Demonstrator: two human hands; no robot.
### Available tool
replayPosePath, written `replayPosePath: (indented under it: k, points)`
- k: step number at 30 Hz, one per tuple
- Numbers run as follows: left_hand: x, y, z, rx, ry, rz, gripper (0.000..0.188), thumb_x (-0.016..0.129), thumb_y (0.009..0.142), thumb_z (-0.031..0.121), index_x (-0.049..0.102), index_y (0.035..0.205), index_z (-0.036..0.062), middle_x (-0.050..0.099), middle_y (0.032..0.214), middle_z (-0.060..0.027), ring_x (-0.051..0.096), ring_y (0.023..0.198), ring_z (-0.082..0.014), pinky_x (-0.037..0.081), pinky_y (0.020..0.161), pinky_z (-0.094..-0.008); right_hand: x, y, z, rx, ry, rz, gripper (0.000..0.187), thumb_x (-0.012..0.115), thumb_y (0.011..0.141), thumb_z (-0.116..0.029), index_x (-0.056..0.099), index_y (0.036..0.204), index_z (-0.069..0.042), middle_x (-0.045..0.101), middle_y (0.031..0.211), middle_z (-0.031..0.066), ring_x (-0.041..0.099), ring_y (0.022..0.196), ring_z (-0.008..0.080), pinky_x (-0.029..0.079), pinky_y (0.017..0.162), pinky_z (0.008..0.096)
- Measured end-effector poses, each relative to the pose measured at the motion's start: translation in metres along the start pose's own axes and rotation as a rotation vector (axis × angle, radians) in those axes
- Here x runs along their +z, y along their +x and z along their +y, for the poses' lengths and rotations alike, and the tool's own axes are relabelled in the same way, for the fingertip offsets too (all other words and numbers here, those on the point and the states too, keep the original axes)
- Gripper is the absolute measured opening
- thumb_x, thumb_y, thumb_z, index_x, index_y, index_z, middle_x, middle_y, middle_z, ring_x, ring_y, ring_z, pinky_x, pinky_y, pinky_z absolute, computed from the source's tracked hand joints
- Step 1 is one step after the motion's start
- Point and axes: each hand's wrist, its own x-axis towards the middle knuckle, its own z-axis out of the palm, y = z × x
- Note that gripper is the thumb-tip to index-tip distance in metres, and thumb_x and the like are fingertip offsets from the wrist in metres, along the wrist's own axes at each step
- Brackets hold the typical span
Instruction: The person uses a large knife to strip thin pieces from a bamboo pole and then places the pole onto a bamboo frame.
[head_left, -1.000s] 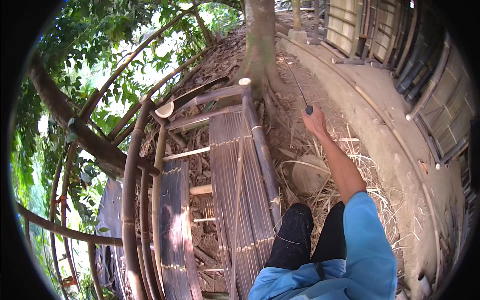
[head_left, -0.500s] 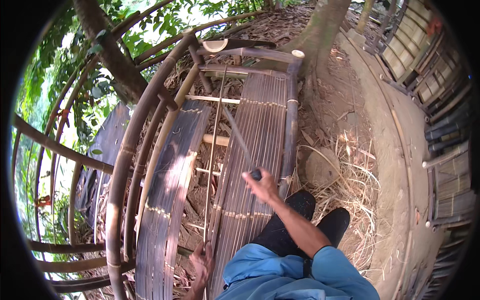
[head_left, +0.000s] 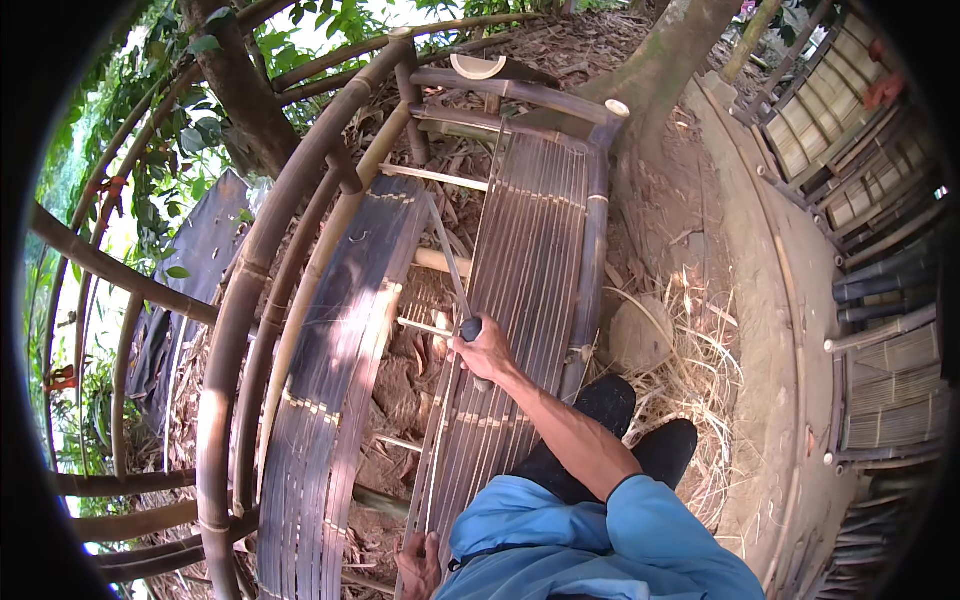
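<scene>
My right hand (head_left: 485, 352) is closed around the dark handle of a long knife (head_left: 449, 250). The blade points forward and a little left, over the gap in a slatted bamboo bench (head_left: 535, 270). A long, thin bamboo strip (head_left: 433, 490) lies lengthwise along the left edge of the bench's right slats, passing under my right hand. Low at the front, my left hand (head_left: 418, 566) has its fingers curled at the strip's near end; part of this hand is cut off by the lower edge.
Dark slats (head_left: 345, 310) form the bench's left side, beside a thick bamboo rail (head_left: 245, 290). A tree trunk (head_left: 650, 90) stands beyond the far end. Pale shavings (head_left: 690, 370) litter the ground right of my legs. Bamboo panels (head_left: 890, 400) line the far right.
My right hand and the knife have moved left, over the strip. The strip's far end has shifted right onto the right slats. My left hand has drawn back toward me.
</scene>
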Motion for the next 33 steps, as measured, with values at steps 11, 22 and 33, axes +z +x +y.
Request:
replayPosePath:
  k: [11, 22, 33]
  points:
    - [-0.003, -0.002, 0.026, -0.129, 0.051, -0.06, 0.041, 0.065, 0.098, 0.034, 0.069, 0.085, -0.0048, 0.052, 0.053, -0.0095, 0.046, 0.052, -0.0106, 0.037, 0.048, -0.0367, -0.005, 0.003, 0.015, 0.038, -0.036, 0.004, 0.032, 0.067, 0.093, -0.004, 0.048, 0.117, 0.007, 0.068, 0.089, 0.016, 0.075, 0.071, 0.0236, 0.061, 0.048, 0.0271]
    - [-0.011, 0.054, 0.039, 0.097, 0.161, -0.059, 0.038, 0.057, 0.103, 0.03, 0.063, 0.081, -0.0003, 0.056, 0.06, -0.02, 0.055, 0.051, -0.034, 0.044, 0.053, -0.0454, -0.028, -0.003, 0.008, -0.016, -0.246, 0.098, 0.044, 0.075, 0.09, -0.022, 0.053, 0.116, 0.007, 0.068, 0.087, 0.0166, 0.073, 0.071, 0.026, 0.059, 0.055, 0.0385]
    - [0.008, 0.059, -0.039, 0.113, 0.499, 0.21, 0.057, 0.065, 0.096, 0.038, 0.053, 0.143, 0.0085, 0.048, 0.124, -0.0252, 0.043, 0.118, -0.0428, 0.033, 0.103, -0.0571, 0.022, -0.075, 0.02, -0.679, -0.78, -0.433, 0.022, 0.07, 0.078, -0.004, 0.061, 0.098, -0.006, 0.067, 0.095, 0.0128, 0.067, 0.091, 0.0348, 0.054, 0.078, 0.0461]
